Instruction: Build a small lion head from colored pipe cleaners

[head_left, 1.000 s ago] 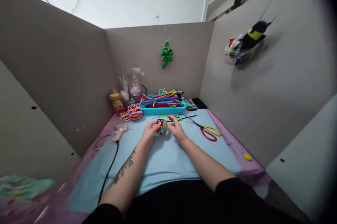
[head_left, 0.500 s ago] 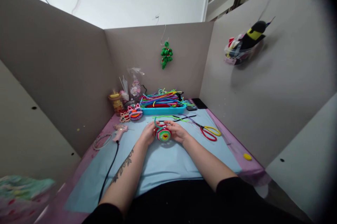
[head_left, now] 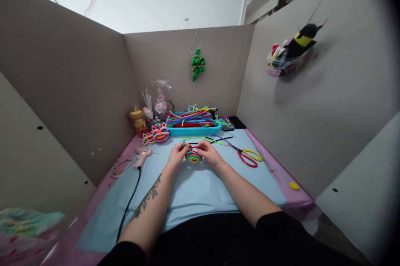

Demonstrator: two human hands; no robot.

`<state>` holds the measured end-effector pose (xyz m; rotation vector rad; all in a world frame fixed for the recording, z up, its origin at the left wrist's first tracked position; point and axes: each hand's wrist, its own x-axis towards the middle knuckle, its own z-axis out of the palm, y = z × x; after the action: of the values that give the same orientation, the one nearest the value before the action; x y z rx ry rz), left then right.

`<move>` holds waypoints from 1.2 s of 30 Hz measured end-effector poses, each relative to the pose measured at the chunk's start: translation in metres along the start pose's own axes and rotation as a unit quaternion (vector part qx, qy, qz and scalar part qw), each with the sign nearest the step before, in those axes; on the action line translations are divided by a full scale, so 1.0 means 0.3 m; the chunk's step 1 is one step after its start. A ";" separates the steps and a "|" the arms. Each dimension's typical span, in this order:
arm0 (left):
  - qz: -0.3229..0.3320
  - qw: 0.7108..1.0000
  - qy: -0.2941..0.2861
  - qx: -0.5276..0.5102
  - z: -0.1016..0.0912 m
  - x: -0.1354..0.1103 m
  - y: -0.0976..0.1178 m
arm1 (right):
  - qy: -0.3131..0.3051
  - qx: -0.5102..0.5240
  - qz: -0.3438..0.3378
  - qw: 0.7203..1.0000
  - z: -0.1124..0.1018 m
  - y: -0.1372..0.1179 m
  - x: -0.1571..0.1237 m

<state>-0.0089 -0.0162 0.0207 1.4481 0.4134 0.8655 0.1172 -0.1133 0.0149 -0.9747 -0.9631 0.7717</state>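
Note:
Between my hands is a small round pipe-cleaner piece, with green, pink and yellow rings and a red centre facing me. My left hand pinches its left upper edge, close to a teal pipe cleaner end that sticks up. From the other side my right hand grips the red upper edge with fingers and thumb. The fingertips partly hide the back of the piece. Beyond the hands lie loose green and black pipe cleaners on the blue cloth.
A blue tray of pipe cleaners stands at the back. Scissors lie to the right, a pink glue gun with a black cord to the left. Behind it sit lion-head pipe-cleaner figures. Grey panels enclose the table.
The round piece has tipped, so its ringed face shows less. Both hands have shifted their fingers up to its top edge and come nearer each other. The teal end has bent lower.

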 end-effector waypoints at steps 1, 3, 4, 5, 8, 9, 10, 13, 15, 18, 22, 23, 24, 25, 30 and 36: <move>0.004 1.000 0.007 0.006 0.000 0.001 -0.001 | -0.009 -0.027 -0.009 1.000 -0.002 0.005 0.000; 0.008 1.000 0.022 0.013 -0.001 0.003 -0.002 | -0.024 -0.093 -0.043 0.994 -0.008 0.016 0.000; 0.010 0.999 0.029 0.014 -0.001 0.004 -0.002 | -0.029 -0.128 -0.066 0.989 -0.010 0.021 0.000; 0.011 0.999 0.034 0.014 -0.002 0.004 -0.002 | -0.033 -0.159 -0.088 0.983 -0.012 0.025 0.001; 0.015 0.999 0.043 0.013 -0.004 0.005 -0.005 | -0.044 -0.210 -0.118 0.970 -0.015 0.033 0.002; 0.015 0.999 0.044 0.014 -0.005 0.005 -0.007 | -0.048 -0.214 -0.115 0.969 -0.015 0.034 0.002; 0.015 0.999 0.044 0.016 -0.005 0.005 -0.007 | -0.049 -0.217 -0.113 0.968 -0.015 0.035 0.002; 0.018 0.999 0.038 0.030 -0.004 0.001 -0.005 | -0.045 -0.221 -0.112 0.968 -0.017 0.038 0.003; 0.020 0.998 0.032 0.042 0.000 -0.003 0.000 | -0.037 -0.222 -0.116 0.967 -0.019 0.042 0.003; 0.022 0.997 0.032 0.063 0.005 -0.007 0.005 | -0.010 -0.219 -0.115 0.969 -0.018 0.050 0.003; 0.033 0.996 0.039 0.077 0.005 -0.003 -0.005 | 0.002 -0.223 -0.117 0.968 -0.012 0.056 0.002; 0.033 0.996 0.042 0.076 0.004 -0.002 -0.009 | -0.003 -0.226 -0.121 0.967 -0.011 0.054 0.002; 0.030 0.996 0.044 0.075 0.004 0.000 -0.014 | -0.008 -0.228 -0.124 0.966 -0.009 0.053 0.001; 0.024 0.996 0.045 0.074 0.004 0.001 -0.018 | -0.011 -0.228 -0.125 0.965 -0.008 0.050 0.001; 0.007 0.995 0.052 0.081 0.006 0.001 -0.031 | 0.001 -0.227 -0.116 0.967 -0.002 0.039 -0.003; 0.019 0.997 0.047 0.060 0.005 -0.001 -0.032 | -0.011 -0.225 -0.081 0.971 0.003 0.039 -0.006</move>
<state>-0.0054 -0.0164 0.0115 1.5333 0.5177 0.9553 0.1144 -0.1102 0.0037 -1.2598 -1.2509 0.4330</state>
